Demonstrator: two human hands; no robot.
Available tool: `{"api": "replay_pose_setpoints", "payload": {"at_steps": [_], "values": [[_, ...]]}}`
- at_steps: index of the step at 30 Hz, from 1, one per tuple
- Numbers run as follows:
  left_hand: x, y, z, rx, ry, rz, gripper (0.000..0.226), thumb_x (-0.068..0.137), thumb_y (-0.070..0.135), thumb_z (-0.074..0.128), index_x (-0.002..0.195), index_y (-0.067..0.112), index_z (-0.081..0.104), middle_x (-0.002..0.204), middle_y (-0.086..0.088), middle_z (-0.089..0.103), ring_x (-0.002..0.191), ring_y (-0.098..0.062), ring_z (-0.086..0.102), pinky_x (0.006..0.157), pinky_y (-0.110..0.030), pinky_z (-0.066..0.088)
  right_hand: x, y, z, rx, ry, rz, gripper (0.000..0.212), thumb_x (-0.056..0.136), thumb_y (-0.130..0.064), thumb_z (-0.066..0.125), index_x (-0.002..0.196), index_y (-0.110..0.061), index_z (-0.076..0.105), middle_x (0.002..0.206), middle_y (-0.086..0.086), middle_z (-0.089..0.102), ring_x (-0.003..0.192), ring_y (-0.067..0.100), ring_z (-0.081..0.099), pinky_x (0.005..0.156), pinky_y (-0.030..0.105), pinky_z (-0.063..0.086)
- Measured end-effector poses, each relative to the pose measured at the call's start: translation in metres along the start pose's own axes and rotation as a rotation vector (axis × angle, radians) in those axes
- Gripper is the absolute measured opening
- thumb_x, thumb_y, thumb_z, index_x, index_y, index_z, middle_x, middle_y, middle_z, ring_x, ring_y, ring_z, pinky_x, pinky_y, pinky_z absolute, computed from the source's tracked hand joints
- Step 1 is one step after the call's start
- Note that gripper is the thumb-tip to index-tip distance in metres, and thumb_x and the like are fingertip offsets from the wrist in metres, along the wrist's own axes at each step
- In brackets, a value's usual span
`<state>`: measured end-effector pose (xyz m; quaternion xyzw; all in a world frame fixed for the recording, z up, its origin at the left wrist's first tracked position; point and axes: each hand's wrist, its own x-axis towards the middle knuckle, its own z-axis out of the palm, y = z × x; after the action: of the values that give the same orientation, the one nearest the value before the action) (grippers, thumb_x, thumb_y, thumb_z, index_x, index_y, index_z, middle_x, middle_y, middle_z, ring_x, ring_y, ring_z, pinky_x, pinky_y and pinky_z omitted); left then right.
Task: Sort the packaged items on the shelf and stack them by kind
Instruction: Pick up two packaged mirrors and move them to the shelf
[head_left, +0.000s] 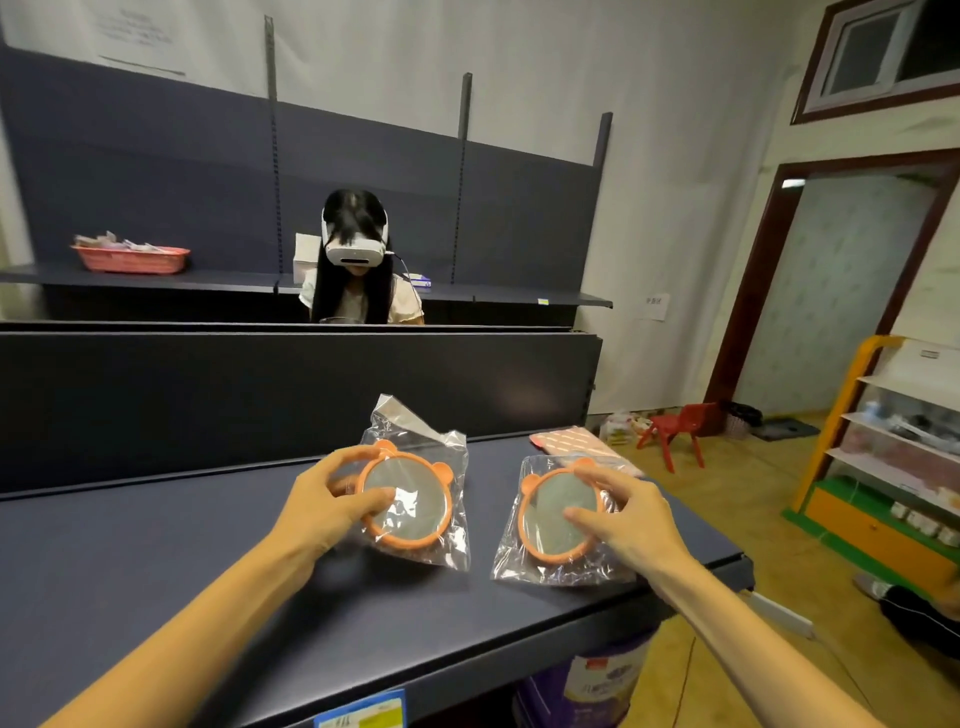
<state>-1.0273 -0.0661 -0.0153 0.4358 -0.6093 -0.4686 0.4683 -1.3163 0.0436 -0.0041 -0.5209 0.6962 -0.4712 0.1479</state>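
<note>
**Two bagged bear mirrors, one in each hand**

Nearest, a blue price label (359, 713) is fixed to the front edge of the dark blue-grey metal shelf (156, 561). On that shelf the left hand (332, 501) has its grip clamped on a round orange bear-eared mirror in a clear plastic bag (415, 499), fingers curled over the rim and thumb on the glass. Just beside it, apart, the right hand (631, 519) grips a second orange bear-eared mirror in a clear plastic bag (556, 512) the same way. Both bags lie on the shelf near its right end. Behind the second one a pink striped flat package (571, 441) lies at the shelf's far right edge. Farther off, a red plastic chair (675, 428) stands on the floor; a person wearing a white headset (356, 244) stands behind the dark divider, and a red mesh basket (130, 258) rests on the rear shelf.
</note>
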Motion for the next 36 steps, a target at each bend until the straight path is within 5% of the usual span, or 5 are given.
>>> {"api": "replay_pose_setpoints", "payload": {"at_steps": [9,14,19,28,36], "values": [[0.035,0.000,0.023,-0.034,0.083,-0.020,0.049,0.059,0.008,0.086,0.097,0.033,0.068,0.095,-0.004,0.072,0.088,-0.023,0.069,0.067,-0.034,0.057,0.091,0.015,0.021,0.005,-0.185,-0.153,0.039,0.071,-0.013,0.081,0.107,-0.025,0.069,0.098,-0.018,0.063,0.098,0.003,0.058,0.085,0.017,0.046],[0.036,0.002,0.044,-0.064,0.114,-0.038,0.049,0.056,0.013,0.083,0.100,0.031,0.070,0.088,-0.008,0.075,0.081,-0.026,0.072,0.065,-0.033,0.058,0.124,0.037,0.027,-0.089,-0.296,-0.239,0.035,0.068,-0.025,0.080,0.098,-0.036,0.067,0.096,-0.012,0.067,0.091,0.009,0.061,0.081,0.020,0.048],[0.035,0.010,0.075,-0.077,0.189,-0.040,0.051,0.054,0.016,0.080,0.102,0.027,0.068,0.087,-0.006,0.075,0.078,-0.023,0.072,0.059,-0.025,0.057,0.153,0.058,0.025,-0.165,-0.383,-0.288,0.048,0.066,-0.040,0.077,0.112,-0.037,0.065,0.108,-0.008,0.069,0.101,0.012,0.062,0.091,0.035,0.050],[0.027,0.007,0.135,-0.052,0.332,-0.077,0.042,0.073,-0.004,0.074,0.104,0.023,0.067,0.075,-0.004,0.075,0.062,-0.013,0.069,0.053,-0.019,0.054,0.175,0.079,0.020,-0.380,-0.397,-0.514,0.036,0.064,-0.066,0.056,0.088,-0.040,0.060,0.081,-0.012,0.065,0.082,0.012,0.059,0.074,0.036,0.051],[0.029,0.013,0.174,0.007,0.354,-0.100,0.043,0.072,0.002,0.077,0.106,0.024,0.066,0.079,-0.008,0.074,0.068,-0.019,0.071,0.057,-0.024,0.057,0.195,0.090,-0.012,-0.462,-0.370,-0.485,0.067,0.075,-0.075,0.044,0.128,-0.036,0.053,0.114,-0.001,0.063,0.111,0.024,0.054,0.091,0.036,0.041]]}}
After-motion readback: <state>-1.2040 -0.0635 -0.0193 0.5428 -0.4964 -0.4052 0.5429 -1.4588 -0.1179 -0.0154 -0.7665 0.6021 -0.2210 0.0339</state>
